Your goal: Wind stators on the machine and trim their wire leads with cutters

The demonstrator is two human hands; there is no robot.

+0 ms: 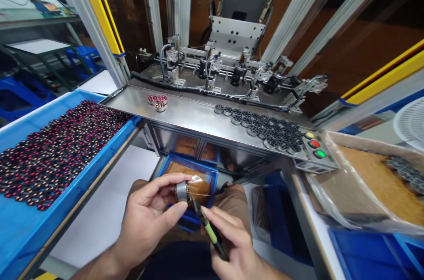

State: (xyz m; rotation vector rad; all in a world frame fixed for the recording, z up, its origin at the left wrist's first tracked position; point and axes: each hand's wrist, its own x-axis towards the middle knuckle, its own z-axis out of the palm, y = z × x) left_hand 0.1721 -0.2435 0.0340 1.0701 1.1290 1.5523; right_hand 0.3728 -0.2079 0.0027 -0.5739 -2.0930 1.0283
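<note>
My left hand (149,211) is closed around a small motor stator (182,192), a grey ring with dark winding at its edges, held between fingers and thumb. A thin copper wire (198,194) sticks out from its right side. My right hand (232,238) grips cutting pliers (209,230) with green and black handles. Their dark jaws are up close to the stator's lower right edge, by the wire; whether they touch it I cannot tell. Below both hands, a blue bin (213,183) holds brown lining and a piece of clear plastic.
On the metal ledge (194,117) stand three wound stators (160,105) and many grey cores (265,125). A blue tray (71,202) of wound stators is on the left. Push buttons (319,154) and a lined box (364,174) are on the right. Machine fixtures (215,66) stand behind.
</note>
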